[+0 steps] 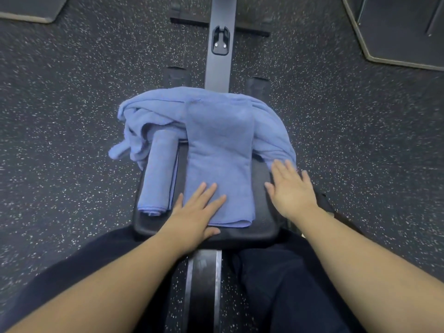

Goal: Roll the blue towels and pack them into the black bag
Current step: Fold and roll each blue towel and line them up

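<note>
Your left hand point(197, 207) lies flat with straight fingers on the near end of the long folded blue terry towel point(219, 150), pressing it onto the black padded bench seat point(262, 222). Your right hand point(292, 186) is spread open, grasping nothing, on the seat just beside that towel, its fingertips touching the edge of a loose blue towel heap point(149, 116) that drapes over the far end of the seat. A tightly rolled blue towel point(158, 174) lies along the seat's left edge, beside the folded one. The grey metal bench rail point(218, 68) runs away over the speckled dark rubber floor point(72, 116).
</note>
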The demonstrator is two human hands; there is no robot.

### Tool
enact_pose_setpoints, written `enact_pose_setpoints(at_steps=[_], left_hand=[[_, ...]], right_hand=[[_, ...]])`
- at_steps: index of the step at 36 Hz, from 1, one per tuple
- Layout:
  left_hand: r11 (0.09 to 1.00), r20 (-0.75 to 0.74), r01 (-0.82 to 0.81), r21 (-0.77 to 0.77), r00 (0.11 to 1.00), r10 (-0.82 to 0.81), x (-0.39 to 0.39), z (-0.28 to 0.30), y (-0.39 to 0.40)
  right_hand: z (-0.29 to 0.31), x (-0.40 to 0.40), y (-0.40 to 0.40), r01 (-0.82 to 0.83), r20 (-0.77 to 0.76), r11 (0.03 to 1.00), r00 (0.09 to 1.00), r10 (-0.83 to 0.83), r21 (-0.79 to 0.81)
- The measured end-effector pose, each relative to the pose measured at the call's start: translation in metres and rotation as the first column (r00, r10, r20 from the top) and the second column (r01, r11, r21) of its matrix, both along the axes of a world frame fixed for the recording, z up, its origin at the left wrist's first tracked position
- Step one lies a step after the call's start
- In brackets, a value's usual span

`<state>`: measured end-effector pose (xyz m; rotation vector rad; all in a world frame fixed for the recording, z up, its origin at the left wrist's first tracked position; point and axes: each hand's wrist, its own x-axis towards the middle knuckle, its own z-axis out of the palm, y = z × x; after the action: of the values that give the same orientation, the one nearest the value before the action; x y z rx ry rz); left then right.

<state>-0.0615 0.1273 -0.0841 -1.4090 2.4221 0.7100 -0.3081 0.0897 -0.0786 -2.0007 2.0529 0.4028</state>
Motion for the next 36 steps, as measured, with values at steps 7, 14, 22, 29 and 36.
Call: enact_pose_setpoints(at_steps=[7,14,22,29,36], left_hand=[[0.997,-0.124,-0.053,-0.059,0.991,0.045,0.002,-0.005,0.002],[0.966,-0.261,-0.045,-0.256,0.965,-0.025,0.008,-0.017,0.004],[0.943,-0.347,0.003,-0.332,0.930,-0.125,0.007,-0.018,0.014],[0.878,-0.307,-0.020,-0.478,0.941,-0.145,0.004,-0.012,0.014],[0.861,-0.304,-0.085,-0.502,0.949,-0.083,0.004,-0.018,0.010]], right_hand=[[0.007,0.005,0.010,0.095,0.119,0.982,0.990,-0.076,-0.161],[0.004,0.045,0.037,-0.189,0.251,0.918,0.925,0.286,-0.349],[-0.013,0.071,0.056,-0.388,0.303,0.874,0.829,0.470,-0.293],[-0.021,0.066,0.057,-0.408,0.323,0.879,0.821,0.471,-0.245],[-0.025,0.074,0.060,-0.356,0.284,0.857,0.835,0.470,-0.373]])
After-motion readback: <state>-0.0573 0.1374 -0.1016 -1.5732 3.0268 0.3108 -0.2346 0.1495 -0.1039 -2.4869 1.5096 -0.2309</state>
